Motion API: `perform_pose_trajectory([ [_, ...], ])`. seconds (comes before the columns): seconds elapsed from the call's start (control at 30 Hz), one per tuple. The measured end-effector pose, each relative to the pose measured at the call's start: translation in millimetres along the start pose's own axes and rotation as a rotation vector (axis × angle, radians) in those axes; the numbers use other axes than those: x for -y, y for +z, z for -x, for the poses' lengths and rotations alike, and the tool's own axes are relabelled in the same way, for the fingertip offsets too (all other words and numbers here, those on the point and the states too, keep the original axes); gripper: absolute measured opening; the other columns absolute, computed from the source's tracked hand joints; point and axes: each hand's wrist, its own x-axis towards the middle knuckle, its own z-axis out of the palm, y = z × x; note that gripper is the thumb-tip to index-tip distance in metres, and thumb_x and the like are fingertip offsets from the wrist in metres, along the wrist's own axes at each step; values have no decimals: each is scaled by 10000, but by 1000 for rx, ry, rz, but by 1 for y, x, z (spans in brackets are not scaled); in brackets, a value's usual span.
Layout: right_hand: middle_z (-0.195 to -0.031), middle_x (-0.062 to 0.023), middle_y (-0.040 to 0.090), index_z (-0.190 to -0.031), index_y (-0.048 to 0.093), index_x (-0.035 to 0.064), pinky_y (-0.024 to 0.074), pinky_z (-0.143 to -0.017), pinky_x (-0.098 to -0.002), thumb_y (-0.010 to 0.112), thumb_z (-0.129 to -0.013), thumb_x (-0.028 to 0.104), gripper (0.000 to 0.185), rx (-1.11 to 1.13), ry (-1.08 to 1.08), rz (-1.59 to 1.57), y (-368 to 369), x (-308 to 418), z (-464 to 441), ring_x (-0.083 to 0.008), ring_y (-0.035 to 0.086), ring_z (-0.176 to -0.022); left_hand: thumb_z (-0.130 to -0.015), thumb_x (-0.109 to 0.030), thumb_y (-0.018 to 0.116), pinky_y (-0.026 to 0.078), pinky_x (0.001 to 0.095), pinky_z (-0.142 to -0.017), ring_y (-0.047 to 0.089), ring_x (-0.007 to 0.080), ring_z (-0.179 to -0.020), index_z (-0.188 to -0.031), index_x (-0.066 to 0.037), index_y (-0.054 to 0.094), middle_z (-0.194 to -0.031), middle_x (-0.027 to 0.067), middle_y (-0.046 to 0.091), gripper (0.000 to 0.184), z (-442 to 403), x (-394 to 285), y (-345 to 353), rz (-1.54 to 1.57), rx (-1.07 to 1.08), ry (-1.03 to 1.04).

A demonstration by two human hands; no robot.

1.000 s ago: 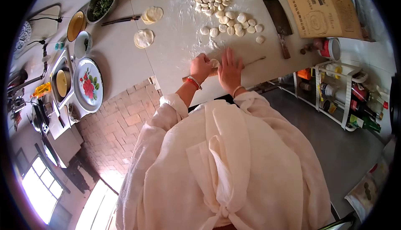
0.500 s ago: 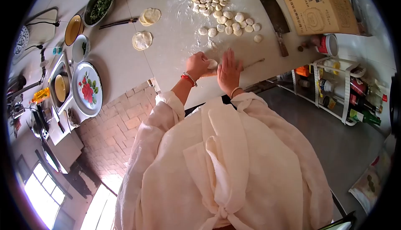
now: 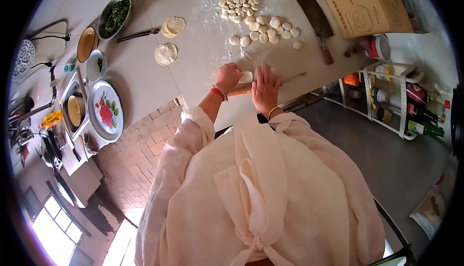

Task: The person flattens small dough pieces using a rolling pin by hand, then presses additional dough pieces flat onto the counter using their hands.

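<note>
My left hand (image 3: 228, 78) is closed, its fingers pinching the edge of a small round dough piece (image 3: 246, 77). My right hand (image 3: 265, 89) lies flat, fingers stretched out, on a wooden rolling pin (image 3: 240, 91), whose thin end sticks out to the right. The pin lies just below the dough piece. Farther up the floured table (image 3: 203, 48) are several flattened dough pieces (image 3: 263, 29) and a group of small uncut-looking lumps (image 3: 239, 6). To the left rest two stacks of flat round wrappers (image 3: 166, 54), one above the other.
A cleaver (image 3: 315, 19) and a cardboard box (image 3: 365, 7) are at the right. Chopsticks (image 3: 137, 35), a bowl of chopped greens (image 3: 115, 17) and a flowered tray (image 3: 106, 111) are at the left. A bottle rack (image 3: 386, 94) stands below the table's right side.
The view has shifted slightly. The dough piece between my hands shows more fully and looks wider and flatter. My left hand keeps its pinch, and my right hand stays on the rolling pin.
</note>
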Motion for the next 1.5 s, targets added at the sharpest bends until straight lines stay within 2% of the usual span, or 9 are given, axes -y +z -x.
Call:
perform_pose_trajectory([
  [0.23, -1589, -156, 228, -1489, 283, 32, 138, -1143, -625, 536, -910, 259, 671, -103, 85, -181, -3, 16, -82, -285, 222, -1474, -782, -236, 734, 537, 391, -764, 691, 299, -841, -886, -49, 704, -881, 134, 717, 216, -8, -13, 13, -94, -144, 2],
  [0.33, -1589, -158, 229, -1485, 286, 23, 134, -1146, -624, 519, -922, 255, 652, -65, 110, -143, -3, 15, -77, -288, 218, -1476, -790, -214, 718, 538, 389, -756, 691, 297, -834, -880, -56, 715, -881, 131, 718, 182, -15, -16, 1, -250, 47, 46],
  [0.47, -1591, -161, 226, -1487, 281, 15, 144, -1136, -629, 497, -938, 251, 636, -62, 22, -75, 0, 7, -11, -287, 209, -1481, -773, -220, 724, 544, 379, -753, 691, 295, -812, -882, -49, 719, -858, 128, 715, 202, -10, 1, 1, -119, -77, 102],
  [0.53, -1587, -169, 234, -1491, 274, 16, 156, -1122, -636, 505, -932, 259, 652, -29, 21, -28, -1, 7, 6, -286, 213, -1479, -769, -227, 733, 545, 379, -748, 690, 296, -811, -883, -44, 715, -857, 128, 714, 217, 1, 2, -2, -96, -32, 56],
  [0.77, -1583, -172, 234, -1489, 264, 5, 150, -1126, -639, 554, -892, 270, 715, -62, 85, -147, -7, 20, -76, -300, 230, -1469, -770, -234, 715, 531, 427, -826, 673, 337, -909, -884, -69, 712, -920, 139, 712, 201, 5, -25, -3, -140, -39, 28],
  [0.9, -1577, -185, 233, -1484, 268, -2, 140, -1129, -640, 553, -905, 272, 700, -65, 81, -52, 1, 18, -61, -307, 233, -1465, -762, -239, 741, 536, 426, -801, 680, 318, -859, -911, -60, 708, -887, 131, 714, 235, -9, -19, -1, -318, 75, 98],
  [1.07, -1575, -198, 230, -1486, 272, 2, 136, -1128, -644, 504, -942, 280, 653, -33, -8, -76, 4, 10, 6, -305, 218, -1470, -760, -215, 727, 542, 401, -774, 686, 308, -842, -884, -34, 704, -865, 137, 710, 221, -5, -4, 0, -93, -21, 62],
  [1.3, -1568, -181, 266, -1492, 284, 28, 172, -1136, -610, 602, -887, 404, 779, -1, 54, -139, -9, 24, -75, -302, 223, -1470, -759, -169, 681, 542, 442, -779, 683, 358, -884, -911, -49, 706, -900, 167, 713, 195, -9, 1, 11, -232, -24, 113],
  [1.5, -1568, -193, 257, -1498, 248, 1, 164, -1135, -615, 530, -939, 368, 726, -87, 11, -102, 6, 15, -69, -304, 229, -1467, -764, -204, 716, 537, 417, -777, 680, 326, -881, -911, -58, 706, -895, 145, 708, 208, -8, -27, -7, -312, 91, 162],
])
